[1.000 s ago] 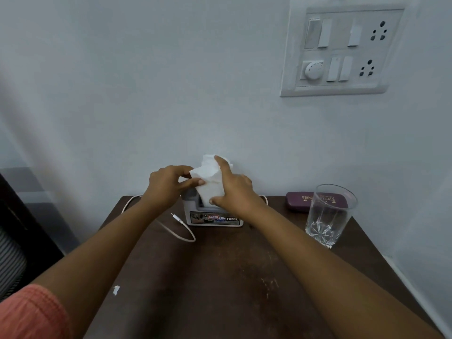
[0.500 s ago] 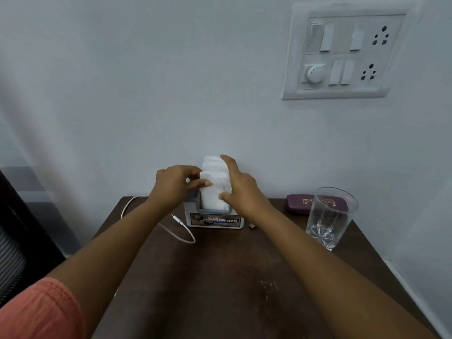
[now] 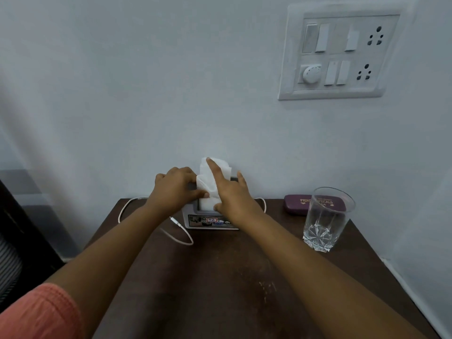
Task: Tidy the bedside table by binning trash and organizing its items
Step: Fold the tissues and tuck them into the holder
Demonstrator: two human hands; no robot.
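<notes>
On dark wooden bedside table [image 3: 220, 289] against pale wall [image 3: 122, 94], beside white cable [image 3: 181, 237], pinches white tissues [image 3: 208, 182] with left hand [image 3: 173, 189] and presses them with straight-fingered right hand [image 3: 232, 196] in grey holder [image 3: 195, 220] at back edge, left of maroon case [image 3: 296, 204], glass [image 3: 325, 221] and switch panel [image 3: 340, 55] above.

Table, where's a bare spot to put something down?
The near half of the dark brown wooden table, before the grey tissue holder and clear glass tumbler, is bare. Crowded at the back: white cable, left hand and right hand on the holder, maroon spectacle case.
</notes>
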